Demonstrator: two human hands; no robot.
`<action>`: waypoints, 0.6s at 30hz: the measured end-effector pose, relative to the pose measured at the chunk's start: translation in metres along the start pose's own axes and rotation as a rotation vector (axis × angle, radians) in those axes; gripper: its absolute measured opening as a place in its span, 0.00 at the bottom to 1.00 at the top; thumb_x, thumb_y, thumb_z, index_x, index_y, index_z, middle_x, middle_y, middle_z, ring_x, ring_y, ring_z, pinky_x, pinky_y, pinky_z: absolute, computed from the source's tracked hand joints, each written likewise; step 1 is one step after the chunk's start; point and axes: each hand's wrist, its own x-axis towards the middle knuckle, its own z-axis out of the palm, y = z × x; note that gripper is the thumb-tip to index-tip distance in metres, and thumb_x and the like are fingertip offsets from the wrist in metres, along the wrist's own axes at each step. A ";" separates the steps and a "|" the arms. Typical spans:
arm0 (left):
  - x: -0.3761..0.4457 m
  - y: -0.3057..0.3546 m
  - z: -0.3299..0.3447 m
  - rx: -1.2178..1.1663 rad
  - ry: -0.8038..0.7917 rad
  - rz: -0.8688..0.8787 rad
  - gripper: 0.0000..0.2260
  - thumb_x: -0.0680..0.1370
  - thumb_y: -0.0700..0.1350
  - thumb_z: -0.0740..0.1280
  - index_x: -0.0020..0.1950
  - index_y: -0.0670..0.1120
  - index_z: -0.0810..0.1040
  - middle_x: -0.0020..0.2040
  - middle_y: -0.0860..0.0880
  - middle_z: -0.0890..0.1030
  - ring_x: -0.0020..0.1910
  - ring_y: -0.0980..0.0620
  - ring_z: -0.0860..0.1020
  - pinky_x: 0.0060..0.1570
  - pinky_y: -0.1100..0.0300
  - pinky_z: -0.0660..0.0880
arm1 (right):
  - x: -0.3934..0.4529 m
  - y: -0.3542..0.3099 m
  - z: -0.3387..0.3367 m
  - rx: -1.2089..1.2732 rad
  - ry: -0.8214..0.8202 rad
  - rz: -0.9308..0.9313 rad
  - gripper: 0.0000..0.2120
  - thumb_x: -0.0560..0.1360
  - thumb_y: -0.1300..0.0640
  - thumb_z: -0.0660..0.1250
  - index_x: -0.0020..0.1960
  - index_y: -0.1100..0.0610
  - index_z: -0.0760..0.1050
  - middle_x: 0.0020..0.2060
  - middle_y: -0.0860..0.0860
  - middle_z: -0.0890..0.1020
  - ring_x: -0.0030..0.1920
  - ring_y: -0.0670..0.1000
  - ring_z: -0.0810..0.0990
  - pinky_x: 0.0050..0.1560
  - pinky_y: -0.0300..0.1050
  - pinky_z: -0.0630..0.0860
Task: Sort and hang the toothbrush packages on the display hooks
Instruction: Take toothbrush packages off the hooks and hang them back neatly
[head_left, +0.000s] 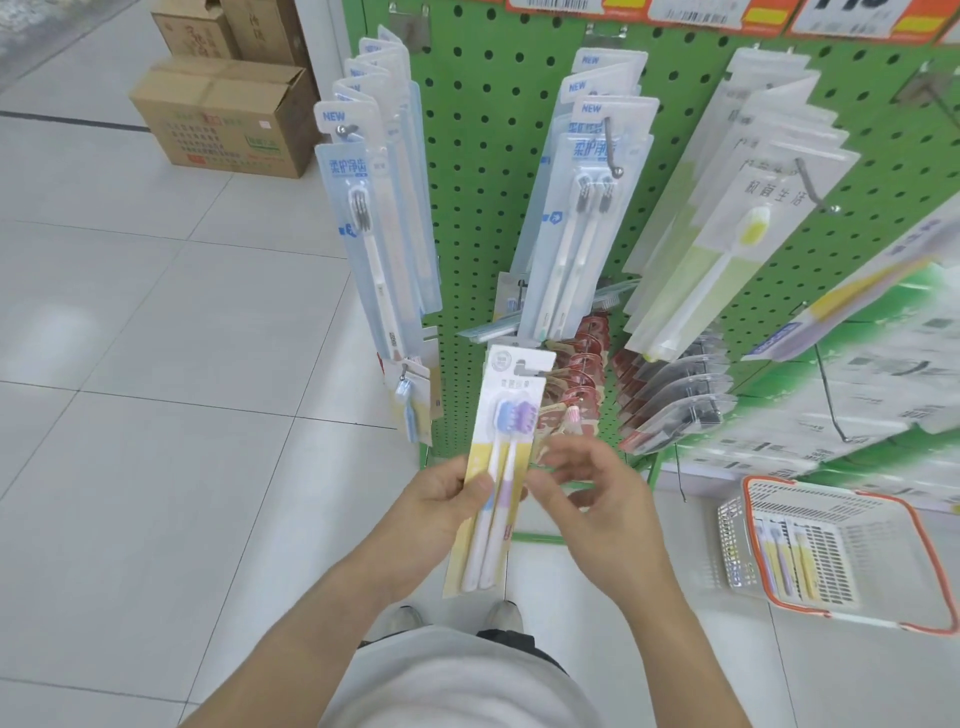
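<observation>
My left hand (441, 501) grips a yellow-and-white toothbrush package (501, 447) with a blue and a purple brush, held upright in front of the green pegboard (483, 156). The package's hang hole sits at a low hook (535, 371). My right hand (587, 488) hovers just right of the package with fingers loosely curled, holding nothing. Blue "NEW" toothbrush packages hang on hooks at upper left (363, 208) and centre (582, 208). White packages with a yellow brush (727, 218) hang to the right.
A white basket with an orange rim (924, 535) stands on the floor at the right and holds more yellow toothbrush packages (784, 561). Red-brown packages (582, 364) fill the lower hooks. Cardboard boxes (223, 114) stand on the tiled floor at the upper left.
</observation>
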 end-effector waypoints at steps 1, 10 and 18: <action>0.002 -0.002 -0.002 -0.008 -0.037 -0.024 0.13 0.85 0.44 0.62 0.65 0.42 0.80 0.60 0.41 0.84 0.61 0.42 0.81 0.67 0.44 0.74 | 0.005 0.001 -0.001 0.009 0.028 0.001 0.13 0.74 0.53 0.75 0.56 0.44 0.78 0.49 0.42 0.83 0.48 0.43 0.83 0.43 0.40 0.78; 0.021 0.004 -0.009 0.284 -0.088 -0.113 0.11 0.85 0.46 0.61 0.66 0.50 0.78 0.59 0.49 0.84 0.59 0.51 0.82 0.64 0.51 0.77 | 0.045 0.010 0.011 0.180 -0.025 -0.017 0.08 0.76 0.54 0.74 0.54 0.50 0.80 0.43 0.47 0.87 0.46 0.52 0.85 0.47 0.55 0.82; 0.030 0.061 -0.003 0.721 0.550 0.327 0.08 0.81 0.45 0.65 0.59 0.50 0.80 0.45 0.61 0.80 0.41 0.60 0.80 0.45 0.61 0.76 | 0.064 0.031 0.019 0.059 0.010 0.008 0.06 0.78 0.53 0.73 0.53 0.49 0.78 0.44 0.41 0.85 0.45 0.45 0.83 0.46 0.42 0.78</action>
